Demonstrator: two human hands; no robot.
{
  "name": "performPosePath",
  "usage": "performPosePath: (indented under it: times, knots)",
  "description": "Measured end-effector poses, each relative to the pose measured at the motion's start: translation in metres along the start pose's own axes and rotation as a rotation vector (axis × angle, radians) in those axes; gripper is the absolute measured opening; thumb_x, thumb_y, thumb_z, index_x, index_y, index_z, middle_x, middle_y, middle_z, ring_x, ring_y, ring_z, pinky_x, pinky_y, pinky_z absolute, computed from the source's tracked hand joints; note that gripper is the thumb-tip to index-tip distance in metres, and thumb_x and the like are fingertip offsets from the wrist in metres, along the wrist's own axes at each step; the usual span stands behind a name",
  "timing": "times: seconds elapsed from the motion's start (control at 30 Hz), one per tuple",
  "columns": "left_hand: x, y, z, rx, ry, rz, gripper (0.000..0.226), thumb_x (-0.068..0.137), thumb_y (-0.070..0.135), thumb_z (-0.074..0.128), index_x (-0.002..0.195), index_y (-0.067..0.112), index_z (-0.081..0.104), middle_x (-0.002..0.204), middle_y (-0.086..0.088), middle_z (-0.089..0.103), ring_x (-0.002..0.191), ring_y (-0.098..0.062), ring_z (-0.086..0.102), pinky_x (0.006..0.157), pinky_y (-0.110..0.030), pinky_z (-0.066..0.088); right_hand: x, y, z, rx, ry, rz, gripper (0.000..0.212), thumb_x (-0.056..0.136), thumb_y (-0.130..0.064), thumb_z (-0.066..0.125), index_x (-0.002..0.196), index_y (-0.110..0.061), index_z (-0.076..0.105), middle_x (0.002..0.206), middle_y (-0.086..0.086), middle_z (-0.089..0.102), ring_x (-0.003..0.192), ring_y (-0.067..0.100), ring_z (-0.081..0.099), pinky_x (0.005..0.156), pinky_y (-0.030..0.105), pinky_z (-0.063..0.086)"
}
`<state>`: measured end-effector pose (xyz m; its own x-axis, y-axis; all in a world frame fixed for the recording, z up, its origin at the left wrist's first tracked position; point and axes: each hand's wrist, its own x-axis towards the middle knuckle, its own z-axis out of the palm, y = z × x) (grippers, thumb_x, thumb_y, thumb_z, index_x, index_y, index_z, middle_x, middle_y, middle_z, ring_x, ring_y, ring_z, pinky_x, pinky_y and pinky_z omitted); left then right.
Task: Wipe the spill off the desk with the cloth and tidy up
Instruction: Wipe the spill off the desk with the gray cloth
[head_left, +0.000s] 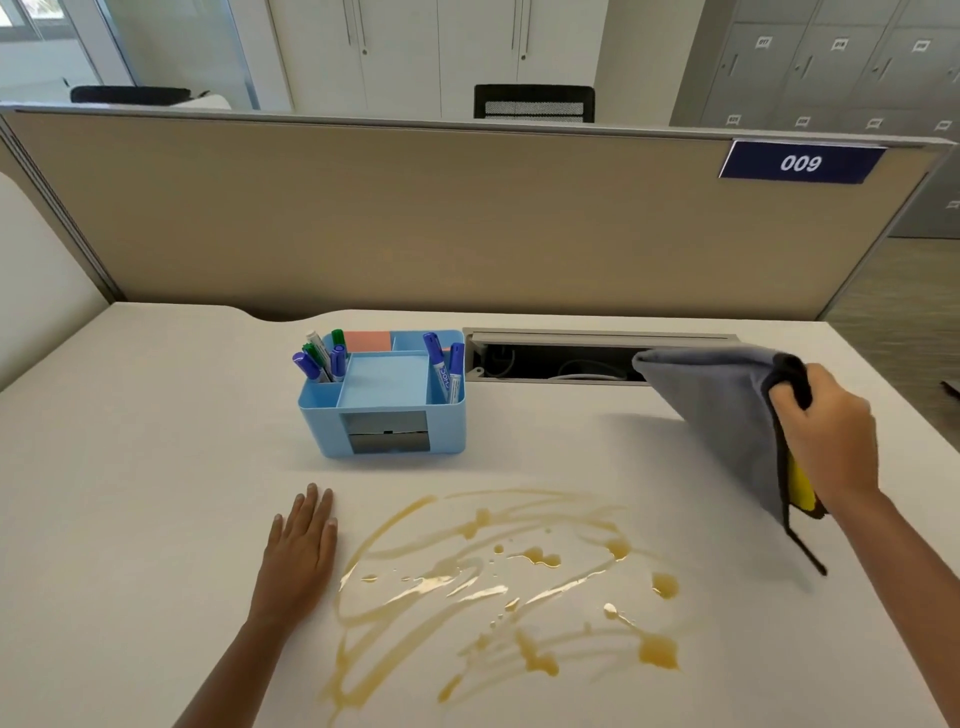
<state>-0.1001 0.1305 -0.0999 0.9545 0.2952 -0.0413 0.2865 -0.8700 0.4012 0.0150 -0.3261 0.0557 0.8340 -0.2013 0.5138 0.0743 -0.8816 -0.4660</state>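
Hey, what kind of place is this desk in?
Most likely an open-plan office. The desk backs onto a beige partition panel carrying a numbered plate reading 009, and grey numbered lockers line the far wall.

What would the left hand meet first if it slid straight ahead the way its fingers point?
Probably the blue organiser: the left hand lies flat on the desk, fingers aimed towards its front left corner. It might just pass left of it.
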Motion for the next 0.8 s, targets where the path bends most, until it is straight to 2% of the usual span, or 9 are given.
performPosePath:
  times: [0.1,0.3,0.4,0.5,0.6,0.67,0.73,0.77,0.8]
  knots:
    - [-0.003,0.0,0.001,-0.049,0.003,-0.005,0.047,0.098,0.02,0.023,0.144,0.016,0.013,0.156,-0.005,0.009,0.145,-0.018,0.006,0.118,-0.035,0.002,-0.007,-0.02,-0.012,0.083,0.004,-0.034,0.021,0.09,-0.02,0.044,0.081,-0.002,0.048,0.063,0.014,0.05,0.056,0.031,0.046,0.045,0.025,0.029]
    - [-0.008,-0.001,0.001,-0.055,0.01,0.013,0.047,0.098,0.02,0.023,0.144,0.015,0.015,0.156,-0.004,0.01,0.145,-0.017,0.008,0.118,-0.034,0.003,-0.048,-0.067,-0.009,0.117,-0.037,-0.135,0.029,0.083,-0.023,0.041,0.089,0.001,0.056,0.063,0.025,0.059,0.054,0.038,0.054,0.051,0.032,0.035]
    - [-0.009,-0.002,0.002,-0.03,0.022,0.021,0.049,0.097,0.028,0.018,0.144,0.014,0.017,0.156,-0.006,0.012,0.145,-0.019,0.01,0.118,-0.036,0.005,-0.079,-0.086,0.006,0.169,-0.129,-0.172,0.028,0.083,-0.023,0.042,0.092,-0.004,0.058,0.061,0.02,0.062,0.054,0.038,0.059,0.049,0.033,0.037]
    - [-0.011,-0.001,0.004,0.003,0.039,0.024,0.064,0.085,0.035,0.009,0.143,0.013,0.02,0.155,-0.007,0.016,0.144,-0.021,0.013,0.118,-0.036,0.007,-0.114,-0.099,0.028,0.174,-0.236,-0.207,0.025,0.082,-0.024,0.046,0.092,-0.007,0.062,0.061,0.014,0.067,0.053,0.033,0.063,0.047,0.033,0.04]
    - [-0.012,0.0,0.004,0.008,0.056,0.026,0.064,0.084,0.034,0.01,0.143,0.012,0.022,0.154,-0.008,0.019,0.144,-0.022,0.016,0.117,-0.037,0.009,-0.15,-0.104,0.048,0.157,-0.376,-0.291,0.026,0.083,-0.03,0.044,0.093,-0.013,0.063,0.059,0.003,0.067,0.048,0.021,0.063,0.042,0.022,0.028]
    - [-0.011,0.0,0.004,0.002,0.068,0.023,0.064,0.084,0.034,0.012,0.142,0.012,0.024,0.154,-0.008,0.021,0.143,-0.023,0.018,0.117,-0.038,0.011,-0.169,-0.105,0.055,0.197,-0.504,-0.31,0.036,0.084,-0.042,0.04,0.1,-0.017,0.06,0.074,0.001,0.07,0.062,0.016,0.066,0.044,0.013,0.029]
    - [-0.011,-0.001,0.005,-0.002,0.072,0.021,0.063,0.084,0.034,0.013,0.142,0.012,0.026,0.153,-0.008,0.022,0.143,-0.023,0.019,0.117,-0.038,0.012,-0.184,-0.102,0.059,0.209,-0.707,-0.299,0.069,0.077,-0.072,0.025,0.118,-0.024,0.052,0.11,-0.002,0.065,0.097,0.011,0.062,0.069,0.007,0.037]
    - [-0.011,-0.001,0.005,-0.004,0.073,0.018,0.063,0.084,0.034,0.013,0.142,0.012,0.026,0.153,-0.008,0.023,0.143,-0.022,0.019,0.117,-0.038,0.012,-0.189,-0.099,0.06,0.178,-0.848,-0.269,0.087,0.065,-0.082,0.017,0.127,-0.027,0.045,0.13,-0.004,0.054,0.118,0.01,0.05,0.09,0.012,0.036]
    - [-0.011,0.0,0.005,-0.006,0.075,0.014,0.063,0.084,0.034,0.013,0.142,0.012,0.027,0.153,-0.008,0.023,0.143,-0.022,0.02,0.117,-0.038,0.012,-0.19,-0.097,0.059,0.15,-0.958,-0.228,0.1,0.055,-0.086,0.01,0.134,-0.03,0.037,0.145,-0.006,0.038,0.135,0.011,0.031,0.107,0.021,0.026]
